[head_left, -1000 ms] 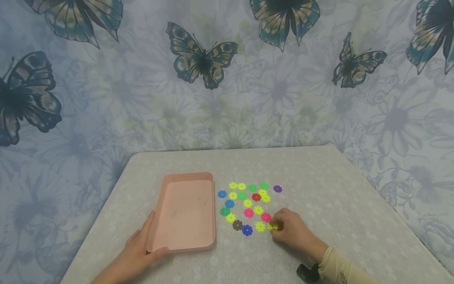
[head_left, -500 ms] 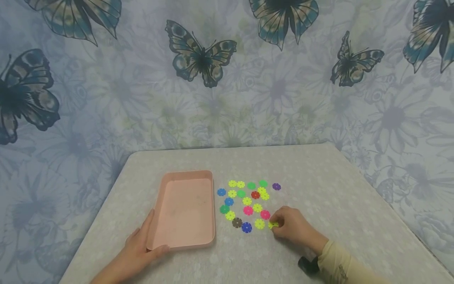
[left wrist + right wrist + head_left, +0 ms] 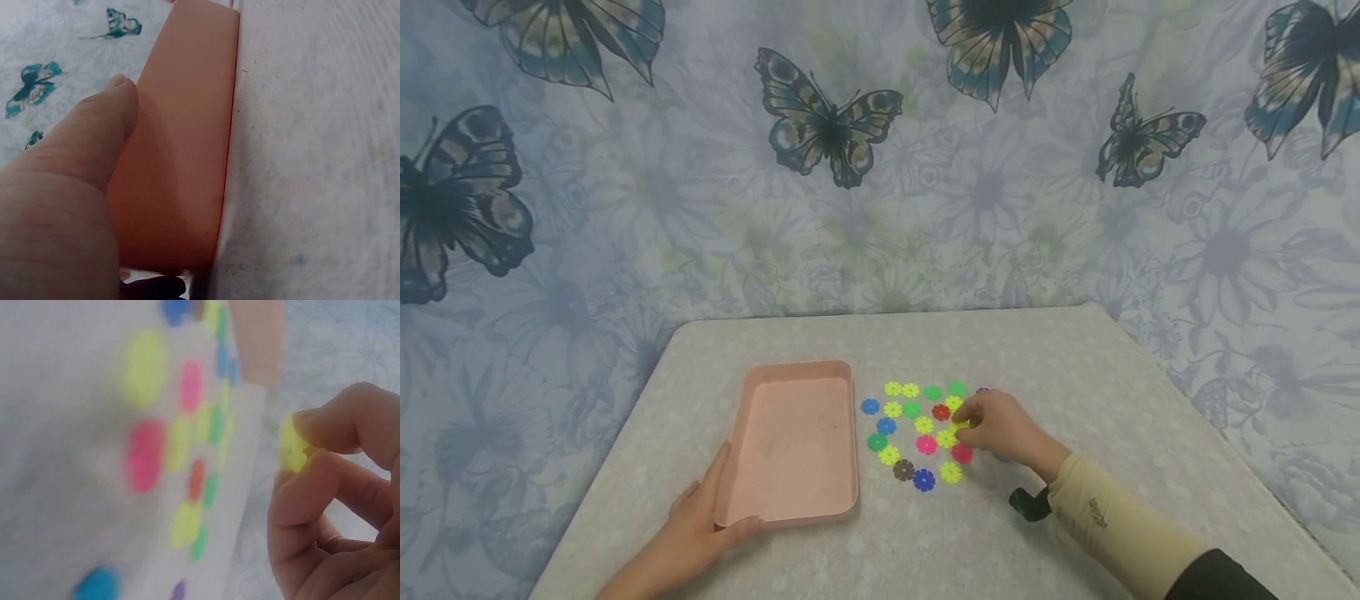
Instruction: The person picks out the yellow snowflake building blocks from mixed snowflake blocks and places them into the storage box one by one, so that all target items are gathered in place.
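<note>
While our left hand [image 3: 696,518] is gripping the pink tray [image 3: 793,454] by its near-left corner | our right hand [image 3: 1000,427] is pinching a yellow notched disc [image 3: 289,449] above the scattered discs [image 3: 926,445] | we're doing best pinching its rim lightly, brushing none below

Person's L hand [image 3: 696,512] touches the tray [image 3: 790,450] at its approx. 7 o'clock corner; loose discs [image 3: 926,444] lie on the tbl [image 3: 1037,350] at the tray's 3 o'clock. R hand [image 3: 1003,429], w/ one disc [image 3: 289,445] btwn thumb & finger, is above the scatter's 3 o'clock edge. Wall [image 3: 880,242] behind tbl, 12 o'clock.
</note>
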`<state>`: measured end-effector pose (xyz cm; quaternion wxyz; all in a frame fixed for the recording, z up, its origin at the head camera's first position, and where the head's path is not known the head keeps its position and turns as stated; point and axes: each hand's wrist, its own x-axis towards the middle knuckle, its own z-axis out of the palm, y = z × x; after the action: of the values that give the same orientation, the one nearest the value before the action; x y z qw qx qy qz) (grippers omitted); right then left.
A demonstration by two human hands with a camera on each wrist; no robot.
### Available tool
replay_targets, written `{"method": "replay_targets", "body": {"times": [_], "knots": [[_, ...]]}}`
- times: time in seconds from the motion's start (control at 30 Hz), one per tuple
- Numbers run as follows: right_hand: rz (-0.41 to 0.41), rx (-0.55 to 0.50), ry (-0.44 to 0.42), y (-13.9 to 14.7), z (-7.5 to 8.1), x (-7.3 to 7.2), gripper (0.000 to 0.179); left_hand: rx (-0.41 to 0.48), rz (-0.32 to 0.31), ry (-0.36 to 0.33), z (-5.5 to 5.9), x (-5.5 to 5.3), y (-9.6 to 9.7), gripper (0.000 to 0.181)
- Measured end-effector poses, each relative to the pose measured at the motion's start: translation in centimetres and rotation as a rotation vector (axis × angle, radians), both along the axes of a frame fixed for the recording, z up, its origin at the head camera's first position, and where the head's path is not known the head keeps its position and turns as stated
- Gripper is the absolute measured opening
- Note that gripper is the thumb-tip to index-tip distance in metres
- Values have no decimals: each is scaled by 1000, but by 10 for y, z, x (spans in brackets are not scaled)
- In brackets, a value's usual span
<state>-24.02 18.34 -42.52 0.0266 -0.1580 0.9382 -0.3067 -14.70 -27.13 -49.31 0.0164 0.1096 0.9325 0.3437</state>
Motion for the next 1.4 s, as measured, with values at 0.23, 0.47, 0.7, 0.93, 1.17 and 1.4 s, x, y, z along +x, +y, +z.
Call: {"method": "replay_targets", "body": {"times": [0.23, 0.47, 0.7, 0.93, 1.17, 1.4], "knots": [[57, -78, -30, -66, 23, -30, 20, -22, 16, -9, 2, 2, -6, 119], [156, -194, -88, -138, 38, -46, 23, -11, 15, 16, 0, -1, -3, 117], [192, -258, -153, -185, 29, -57, 26, 14, -22, 97, -2, -8, 4, 112], [163, -142, -125, -225, 17, -77, 27, 35, -32, 80, 0, -10, 5, 112], [179, -247, -228, -256, -12, -85, 19, 25, -21, 52, 0, -7, -2, 113], [171, -271, -229, -274, -38, -84, 8, 18, -4, 67, -3, 1, -8, 114]]}}
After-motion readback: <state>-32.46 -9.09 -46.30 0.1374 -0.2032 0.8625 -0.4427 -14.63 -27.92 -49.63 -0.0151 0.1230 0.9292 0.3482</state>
